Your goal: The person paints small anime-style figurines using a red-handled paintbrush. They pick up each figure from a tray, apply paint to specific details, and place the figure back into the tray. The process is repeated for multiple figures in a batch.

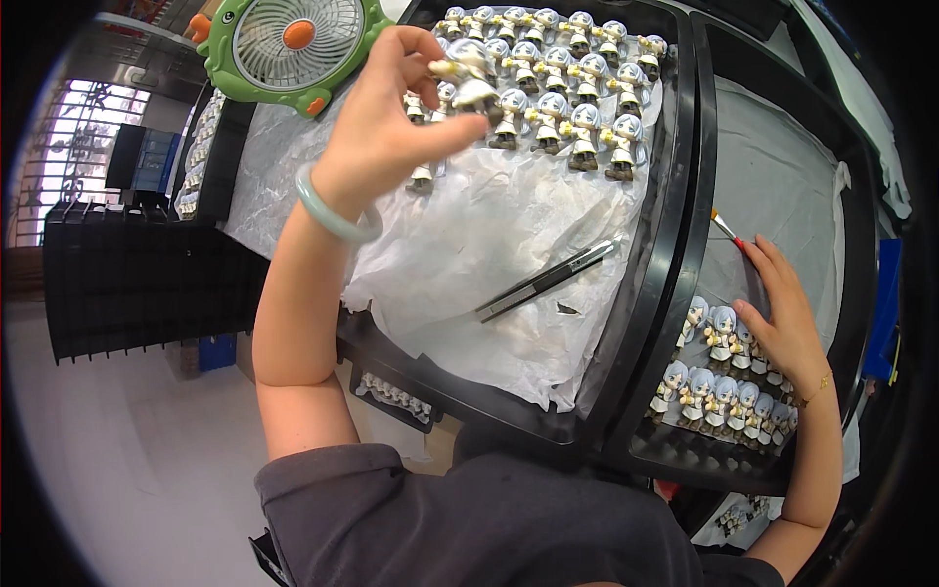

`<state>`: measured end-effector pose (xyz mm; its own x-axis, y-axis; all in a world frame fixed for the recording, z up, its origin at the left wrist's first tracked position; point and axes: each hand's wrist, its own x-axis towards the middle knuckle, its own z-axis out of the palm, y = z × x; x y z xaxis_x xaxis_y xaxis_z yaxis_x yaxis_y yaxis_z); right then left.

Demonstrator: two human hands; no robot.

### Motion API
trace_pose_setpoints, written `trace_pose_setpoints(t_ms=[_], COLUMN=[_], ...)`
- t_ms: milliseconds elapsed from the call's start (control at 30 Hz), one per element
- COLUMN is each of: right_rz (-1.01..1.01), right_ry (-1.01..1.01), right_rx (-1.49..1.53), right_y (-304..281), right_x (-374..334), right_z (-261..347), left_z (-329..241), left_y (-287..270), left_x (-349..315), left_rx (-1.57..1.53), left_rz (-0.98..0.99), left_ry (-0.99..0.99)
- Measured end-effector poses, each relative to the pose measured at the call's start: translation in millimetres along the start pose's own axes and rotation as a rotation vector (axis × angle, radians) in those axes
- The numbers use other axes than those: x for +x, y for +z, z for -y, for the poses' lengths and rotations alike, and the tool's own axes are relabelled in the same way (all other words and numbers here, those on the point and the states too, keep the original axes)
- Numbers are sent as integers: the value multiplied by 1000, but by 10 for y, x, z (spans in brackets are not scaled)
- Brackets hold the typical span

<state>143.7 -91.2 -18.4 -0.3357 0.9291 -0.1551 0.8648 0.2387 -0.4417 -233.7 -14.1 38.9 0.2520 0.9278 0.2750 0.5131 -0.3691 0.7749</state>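
Observation:
My left hand (386, 142) is raised over the far left part of a black tray (626, 377), thumb and fingers closed on a small figurine (473, 80), blurred, with pale hair and white clothing. Beyond and beside it, rows of matching figurines (585, 132) stand on the tray's white lining paper. My right hand (781, 328) reaches over a second black tray (696, 240) on the right. A thin paintbrush (729, 231) with a red handle and orange-yellow tip sticks out from its fingertips; the rest of the handle is hidden. Below that hand are two rows of figurines (722, 391).
A slim black-and-silver tool (548, 283), perhaps a cutter, lies on the left tray's paper (450, 235), near a small dark scrap (566, 308). A green fan (298, 73) stands at the far left. Black crates (147, 284) are left; more figurines sit in a lower tray (391, 393).

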Motion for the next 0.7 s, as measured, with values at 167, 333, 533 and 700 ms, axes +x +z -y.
trace_pose_setpoints(t_ms=[167, 333, 533, 700], right_rz=[-11, -28, -49, -56], right_ry=[-6, -17, -37, -46], right_rx=[-10, -20, -9, -12], right_y=[19, 18, 57, 54], right_x=[-13, -28, -31, -41], right_z=[-13, -29, -79, -96], left_z=[213, 354, 325, 414], left_y=[81, 121, 60, 92], left_x=[50, -142, -364, -379], left_rx=[-112, 372, 845, 834], left_rz=[115, 322, 321, 247], left_ry=[-104, 103, 97, 113])
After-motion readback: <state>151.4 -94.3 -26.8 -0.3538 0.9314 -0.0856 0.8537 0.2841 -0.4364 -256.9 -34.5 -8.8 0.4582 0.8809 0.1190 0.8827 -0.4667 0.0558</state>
